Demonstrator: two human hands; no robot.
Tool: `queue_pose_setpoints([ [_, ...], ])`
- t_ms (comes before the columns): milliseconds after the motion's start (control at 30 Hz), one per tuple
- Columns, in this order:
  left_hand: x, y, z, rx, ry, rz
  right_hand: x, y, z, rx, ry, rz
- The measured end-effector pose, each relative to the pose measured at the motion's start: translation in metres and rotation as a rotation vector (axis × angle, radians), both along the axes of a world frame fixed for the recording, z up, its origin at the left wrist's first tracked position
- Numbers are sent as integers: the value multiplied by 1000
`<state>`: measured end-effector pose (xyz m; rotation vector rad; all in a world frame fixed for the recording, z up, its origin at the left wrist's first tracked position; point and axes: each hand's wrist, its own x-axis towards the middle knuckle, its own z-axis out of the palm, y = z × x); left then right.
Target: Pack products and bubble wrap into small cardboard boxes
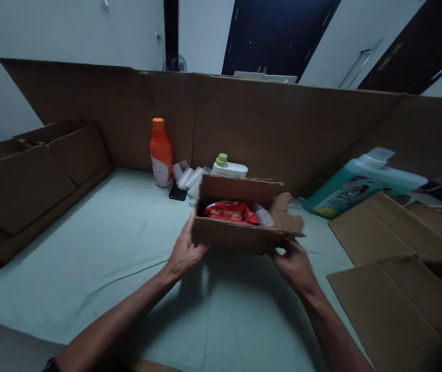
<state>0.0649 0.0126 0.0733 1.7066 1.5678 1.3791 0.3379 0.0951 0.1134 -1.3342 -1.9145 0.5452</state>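
Between my two hands is a small open cardboard box [236,233], lifted off the table with its shadow below. Its right flap is torn and sticks out. Inside lie a shiny red packet [231,211] and a clear or whitish wrapped thing [263,215] to its right. My left hand [188,248] grips the box's left end, thumb along the front and the other fingers hidden behind. At the lower right corner my right hand [293,261] holds the box, with its fingertips partly hidden underneath.
Behind the box stand an orange bottle [160,155], a white bottle with a green cap [229,168], bubble wrap [190,178] and a dark phone-like slab [177,192]. A teal jug [360,183] leans at right, near cardboard flaps [407,305]. A cardboard wall [263,124] closes the back.
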Motion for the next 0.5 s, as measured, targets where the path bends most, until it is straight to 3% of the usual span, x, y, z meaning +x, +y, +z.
queue_pose_setpoints([
  [167,-61,-69,4,-117,-186,225,-88,-26,-6,-2,41,240],
  [267,-96,-97,3,-151,-288,384,-131,-45,-10,25,84,395],
  [367,-144,-104,3,-113,-308,473,-157,-80,-26,35,51,491],
  [500,-215,-85,10,-80,-201,499,-166,-120,-51,141,-59,699],
])
